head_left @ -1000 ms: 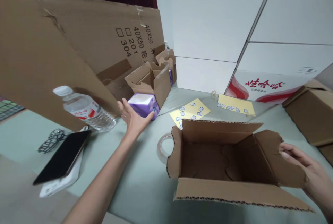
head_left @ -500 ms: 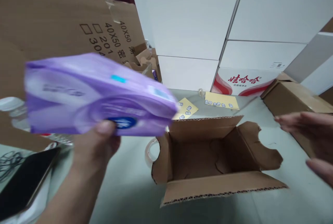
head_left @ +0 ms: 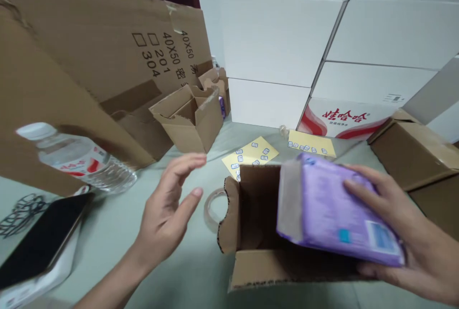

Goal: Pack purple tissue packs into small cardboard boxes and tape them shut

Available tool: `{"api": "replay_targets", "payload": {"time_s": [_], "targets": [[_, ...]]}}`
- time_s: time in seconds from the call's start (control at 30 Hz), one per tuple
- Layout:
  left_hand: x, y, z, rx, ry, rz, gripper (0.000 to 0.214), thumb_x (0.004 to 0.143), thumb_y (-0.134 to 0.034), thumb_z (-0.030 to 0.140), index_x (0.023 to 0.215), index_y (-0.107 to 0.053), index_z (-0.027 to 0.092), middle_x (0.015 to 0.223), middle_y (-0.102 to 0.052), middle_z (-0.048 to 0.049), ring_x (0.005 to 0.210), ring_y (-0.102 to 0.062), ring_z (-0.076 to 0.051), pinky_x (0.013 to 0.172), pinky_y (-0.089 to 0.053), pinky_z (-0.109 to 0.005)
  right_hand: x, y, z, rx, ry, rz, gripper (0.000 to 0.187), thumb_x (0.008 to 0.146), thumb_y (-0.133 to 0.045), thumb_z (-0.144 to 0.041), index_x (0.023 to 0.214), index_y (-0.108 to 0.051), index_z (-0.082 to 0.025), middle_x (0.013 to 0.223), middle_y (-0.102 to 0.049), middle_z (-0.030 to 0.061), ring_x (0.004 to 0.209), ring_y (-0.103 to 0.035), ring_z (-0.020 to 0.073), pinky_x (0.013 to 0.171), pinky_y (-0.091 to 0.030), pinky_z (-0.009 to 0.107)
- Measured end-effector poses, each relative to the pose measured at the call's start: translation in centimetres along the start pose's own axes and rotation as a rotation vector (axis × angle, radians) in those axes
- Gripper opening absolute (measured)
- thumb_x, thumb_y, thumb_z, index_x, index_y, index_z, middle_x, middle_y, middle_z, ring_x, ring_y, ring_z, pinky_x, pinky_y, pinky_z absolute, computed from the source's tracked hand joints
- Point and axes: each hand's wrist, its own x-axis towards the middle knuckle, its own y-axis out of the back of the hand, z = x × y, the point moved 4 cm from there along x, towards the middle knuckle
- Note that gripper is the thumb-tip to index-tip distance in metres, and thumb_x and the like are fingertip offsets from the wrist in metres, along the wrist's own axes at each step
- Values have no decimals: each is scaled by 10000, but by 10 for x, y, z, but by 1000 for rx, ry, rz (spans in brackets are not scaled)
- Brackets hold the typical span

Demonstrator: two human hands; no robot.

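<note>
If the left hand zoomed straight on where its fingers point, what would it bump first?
Probably the yellow sheet nearer the left hand, though depth is unclear: the hand might pass above it.

Purple pack [head_left: 333, 208] | left grip [head_left: 163, 215] → right grip [head_left: 412, 232] | now over open carton [head_left: 260, 266]

The packet [head_left: 332, 208] is purple with a turquoise patch; the carton [head_left: 263, 267] brown; the surface [head_left: 175, 280] pale green; the paper sheets [head_left: 248, 154] yellow, dotted with blue-outlined labels.

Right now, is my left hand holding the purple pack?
No, the right hand grips the purple pack, while the left hand is open and empty.
</note>
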Motion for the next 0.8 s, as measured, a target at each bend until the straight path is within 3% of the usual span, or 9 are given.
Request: {"api": "replay_targets", "payload": {"time_s": [0.1, 0.17, 0.27, 0.4, 0.5, 0.57, 0.63, 0.7, 0.8], "targets": [[-39, 1, -27, 109, 75, -138, 262, 947, -496, 198, 1156, -618, 299, 1222, -604, -62, 1218, -566, -214, 1062, -475, -363, -6, 1, 1, -103, 110, -189, 769, 759, -613, -710, 1452, -487, -402, 1608, -312, 26, 1453, -290, 435, 1109, -409, 586], [-64, -8, -26, 93, 61, -164, 337, 946, -485, 222, 1265, -561, 298, 1296, -559, -91, 1269, -529, -247, 1079, -464, -404, -6, 15, 17, -55, -57, -25, 594, 870, -520, -627, 1424, -518, -412, 1569, -395, 29, 1448, -335, 372, 1164, -345, 534], [-89, -30, -9, -39, -5, -108, 494, 927, -536, 389, 1405, -443, 308, 1342, -530, -115, 1298, -503, -297, 1084, -470, -469, -10, 18, 54, 169, -342, 192, 563, 892, -585, -476, 1441, -488, -397, 1463, -537, 86, 1319, -535, 301, 1068, -473, 414], [-88, -56, 8, -222, -90, -75, 727, 868, -594, 553, 1491, -300, 319, 1345, -557, -134, 1190, -609, -307, 1037, -518, -505, -12, -36, 77, 538, -393, -3, 771, 823, -668, -549, 1507, -373, -352, 1463, -534, 127, 1336, -519, 308, 1028, -500, 426], [-73, -69, 9, -116, -150, -228, 661, 878, -559, 611, 1420, -410, 264, 1163, -683, -127, 1029, -694, -285, 1106, -445, -543, -11, -66, 71, 620, -430, 59, 846, 766, -744, -532, 1490, -362, -319, 1485, -496, 130, 1364, -485, 308, 1050, -473, 447], [-65, -74, 10, -42, -198, -287, 487, 930, -523, 537, 1328, -498, 257, 1011, -727, -80, 914, -717, -245, 1109, -438, -526, -9, -74, 63, 646, -433, 110, 695, 802, -740, -452, 1411, -431, -323, 1423, -545, 117, 1291, -554, 279, 1007, -503, 412], [-60, -75, 9, -7, -179, -221, 348, 957, -524, 370, 1292, -524, 276, 950, -712, -47, 864, -702, -210, 1022, -514, -461, -7, -72, 57, 673, -376, 158, 422, 857, -694, -385, 1249, -547, -328, 1312, -616, 85, 1213, -603, 247, 962, -521, 377], [-59, -73, 8, 46, -118, -40, 438, 915, -566, 231, 1341, -485, 290, 1022, -656, -58, 953, -661, -210, 944, -550, -406, -8, -65, 55, 679, -306, 179, 188, 879, -659, -373, 1050, -640, -298, 1263, -635, 80, 1211, -596, 261, 941, -522, 382], [-61, -75, 8, 215, -60, 113, 586, 851, -600, 158, 1400, -430, 269, 1299, -484, -121, 1248, -501, -268, 1020, -495, -448, -15, -61, 54, 736, -256, 47, 351, 882, -555, -570, 972, -684, -256, 1391, -542, 122, 1254, -552, 349, 913, -524, 444]]}}
